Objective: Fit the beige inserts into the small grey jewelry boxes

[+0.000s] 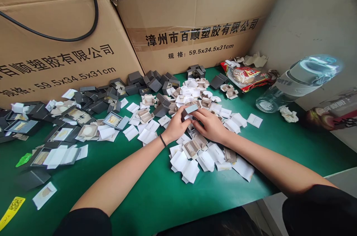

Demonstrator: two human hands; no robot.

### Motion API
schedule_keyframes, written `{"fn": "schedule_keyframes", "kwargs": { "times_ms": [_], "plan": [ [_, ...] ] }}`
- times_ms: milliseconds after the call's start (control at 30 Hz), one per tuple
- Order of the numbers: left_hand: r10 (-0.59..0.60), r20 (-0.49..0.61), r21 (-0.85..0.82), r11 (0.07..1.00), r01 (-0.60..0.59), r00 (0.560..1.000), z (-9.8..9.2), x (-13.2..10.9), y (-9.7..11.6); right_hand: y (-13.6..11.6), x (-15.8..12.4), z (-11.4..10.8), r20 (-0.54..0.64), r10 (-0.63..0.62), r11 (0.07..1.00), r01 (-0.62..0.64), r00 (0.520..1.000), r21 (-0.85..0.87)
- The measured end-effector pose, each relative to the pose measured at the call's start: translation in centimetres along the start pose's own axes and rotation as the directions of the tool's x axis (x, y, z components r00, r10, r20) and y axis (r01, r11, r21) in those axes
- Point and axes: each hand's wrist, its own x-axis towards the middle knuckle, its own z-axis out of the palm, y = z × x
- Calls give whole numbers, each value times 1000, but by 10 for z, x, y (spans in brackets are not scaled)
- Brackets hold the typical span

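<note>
Near the middle of the green table, my left hand (177, 124) and my right hand (210, 124) meet around a small dark box (190, 109) with a grey top face. The fingers of both hands are closed on its sides, and part of the box is hidden behind them. Folded white paper pieces (206, 159) and small beige card inserts (195, 145) lie under and around my hands. Just left of my left hand, another dark box (161, 106) rests among the papers. An open box (115, 120) shows a pale inside farther left.
Dark boxes (96, 100) pile up along the back left. Two large cardboard cartons, one at left (55, 42) and one at centre (200, 13), wall off the back. At right stand a clear bottle (290, 83) and a red snack packet (248, 78). A yellow tag (12, 210) lies front left.
</note>
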Motion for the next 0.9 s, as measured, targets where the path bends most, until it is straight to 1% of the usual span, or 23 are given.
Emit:
{"fn": "schedule_keyframes", "kwargs": {
  "times_ms": [233, 900],
  "plan": [
    [-16, -7, 5, 1000, 16, 1000, 1, 0, 2, 0, 0, 0, 4, 4, 1000, -4, 1000, 2],
    [7, 0, 17, 1000, -7, 1000, 1, 1, -1, 0, 0, 0, 7, 4, 1000, -4, 1000, 8]
  ]
}}
